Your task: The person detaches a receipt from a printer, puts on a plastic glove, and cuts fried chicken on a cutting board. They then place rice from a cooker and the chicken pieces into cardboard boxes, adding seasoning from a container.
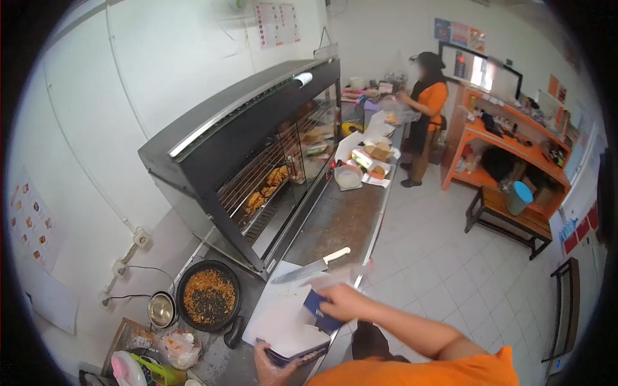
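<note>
In front of me lies a cardboard food box [290, 325], white inside and dark blue outside, unfolded over a white board. My left hand [273, 368] is closed around its near left corner. A dark blue flap [322, 309], seemingly part of the same box, is pinched in my right hand [346, 303]. Just beyond the box, a large knife [312, 267] with a cream handle rests on the white board, its blade pointing left. Something clear, like a thin plastic sheet [341, 275], shows near my right hand, too blurred to name.
A heated display cabinet [238, 122] holds fried chicken [267, 191] on a rack. Left stand a black pan [209, 296] of crumbs and a metal bowl [161, 310]. Farther along the counter are open food boxes [370, 161] and a co-worker [428, 106]. A wooden bench [508, 222] is right.
</note>
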The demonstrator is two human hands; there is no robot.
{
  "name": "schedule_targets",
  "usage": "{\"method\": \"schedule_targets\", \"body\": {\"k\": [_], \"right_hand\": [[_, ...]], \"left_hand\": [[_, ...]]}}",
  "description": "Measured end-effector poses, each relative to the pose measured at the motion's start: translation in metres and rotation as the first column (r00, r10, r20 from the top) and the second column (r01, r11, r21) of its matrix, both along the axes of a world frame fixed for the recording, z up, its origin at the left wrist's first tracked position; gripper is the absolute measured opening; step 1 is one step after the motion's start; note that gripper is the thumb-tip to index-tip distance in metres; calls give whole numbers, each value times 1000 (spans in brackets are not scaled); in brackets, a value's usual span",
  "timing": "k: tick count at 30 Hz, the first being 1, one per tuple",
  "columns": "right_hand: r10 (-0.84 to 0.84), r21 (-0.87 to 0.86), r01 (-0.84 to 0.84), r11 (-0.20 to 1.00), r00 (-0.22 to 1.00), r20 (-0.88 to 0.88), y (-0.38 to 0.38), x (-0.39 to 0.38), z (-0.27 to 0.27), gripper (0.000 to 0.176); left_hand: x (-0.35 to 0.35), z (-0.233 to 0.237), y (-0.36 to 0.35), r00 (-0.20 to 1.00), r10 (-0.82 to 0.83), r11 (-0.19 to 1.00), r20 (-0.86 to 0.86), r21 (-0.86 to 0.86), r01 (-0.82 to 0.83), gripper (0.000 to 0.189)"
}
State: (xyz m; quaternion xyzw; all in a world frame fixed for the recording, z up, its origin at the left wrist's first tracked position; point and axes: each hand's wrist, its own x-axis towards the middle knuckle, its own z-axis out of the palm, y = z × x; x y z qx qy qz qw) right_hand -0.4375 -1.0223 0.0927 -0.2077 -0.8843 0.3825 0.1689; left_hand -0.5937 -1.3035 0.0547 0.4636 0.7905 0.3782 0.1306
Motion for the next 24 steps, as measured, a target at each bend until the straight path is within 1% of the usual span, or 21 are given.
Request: {"method": "schedule_targets", "body": {"k": [1,2,3,4,5,6,7,8,9,10,11,12,13,14,15,16,17,18,21,22,24], "right_hand": [[46,22,-48,999,994,95,41,-17,-12,23],[0,168,-46,985,964,265,80,-38,-33,20],[25,166,-68,984,968,248,122,-56,-54,20],[-51,262,-34,965,949,310,158,-73,-75,20],[-136,355,-2,935,922,363,183,-84,-87,20],[-121,354,-12,935,929,351,198,-91,-92,20],[-194,485,67,872,956,218,209,-99,-97,21],[-250,595,161,788,966,70,222,-111,-100,21],[-74,463,33,886,995,71,222,-109,-86,19],[98,268,-151,951,975,202,210,-98,-48,23],[362,-27,-361,932,924,120,208,-97,-59,27],[568,-300,-550,779,822,-33,197,-91,-72,32],[658,-620,-555,555,749,-82,186,-88,-85,52],[701,-805,-435,403,712,-35,187,-77,-62,43],[709,-816,-430,385,704,-36,190,-75,-72,43],[720,-869,-437,233,678,-148,193,-73,-88,40],[709,-899,-433,71,656,-260,194,-71,-104,37],[696,-910,-415,4,654,-295,197,-69,-115,34],[562,-938,-306,-165,752,-344,211,-54,-107,31],[562,-942,-282,-184,756,-336,217,-51,-102,31],[576,-955,-256,148,807,-128,229,-50,-92,21]], "left_hand": [[0,-5,16,1000,22,1000,-7,-16,-23,83],[-1,-19,38,982,96,992,162,67,-108,84],[-5,-32,59,934,149,969,323,143,-203,85],[-12,-47,75,981,120,971,152,186,-148,90],[-4,-40,95,981,141,970,137,181,-164,90],[10,-33,118,939,181,948,292,204,-246,91],[15,-28,142,874,207,919,439,219,-328,93],[13,-33,155,910,230,941,345,160,-299,99],[14,-31,178,909,243,935,338,167,-312,99],[20,-28,194,952,273,937,139,185,-296,90],[32,-24,208,955,291,942,-61,190,-275,82],[44,8,240,960,269,932,-83,276,-237,70],[45,-9,245,955,287,952,70,91,-293,103],[46,-11,256,968,250,964,2,97,-249,103],[47,-9,270,975,210,974,-66,102,-203,104],[50,-9,282,973,222,972,-56,86,-217,104],[57,-10,294,952,185,955,243,184,-232,103],[62,-11,301,849,108,922,517,269,-280,103],[63,-33,317,814,130,873,566,324,-364,95],[63,-39,320,799,146,876,583,299,-379,95],[60,-48,328,856,179,899,485,274,-343,74]]}}
